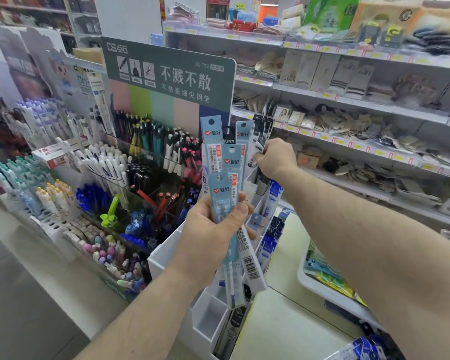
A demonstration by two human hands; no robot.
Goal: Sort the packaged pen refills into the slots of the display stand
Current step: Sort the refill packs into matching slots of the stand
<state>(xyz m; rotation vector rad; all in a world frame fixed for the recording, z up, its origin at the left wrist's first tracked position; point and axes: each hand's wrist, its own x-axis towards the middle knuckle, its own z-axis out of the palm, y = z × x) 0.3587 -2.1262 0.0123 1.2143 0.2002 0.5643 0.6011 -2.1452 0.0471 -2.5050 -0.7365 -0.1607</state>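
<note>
A: What stands left of the white display stand [166, 253]?

B: Tiered racks of pens [109, 162]: white-capped ones, blue ones lower down, black and pink ones nearer the stand. Behind them rises a grey-green fountain pen sign [172, 74] with pastel stripes. A tray of small pastel erasers [102, 245] sits at the racks' foot, just left of the stand.

A: And the hands?

B: The left hand [213, 229] is in front of the stand, its fingers and thumb curled round a fanned bundle of pale blue packaged pen refills [218, 162]. Their tops reach up over the sign's lower edge and hide part of the stand. One pack in the bundle shows a barcode at its lower end. The right hand [276, 159] is above the stand's upper slots, its fingers pinching a dark refill pack [261, 141] near the stand's top.

A: What do the slots hold?

B: Blue-and-white refill packs [273, 201] stand in the right-hand slots. A near slot [211, 318] at the stand's lower left shows only its white walls. Dark packs sit in the lowest slot beside it.

A: And to the right of the stand?

B: Store shelves [348, 105] with yellow price tags, carrying socks and small packaged goods. A white bin [320, 287] of coloured packs lies at lower right.
</note>
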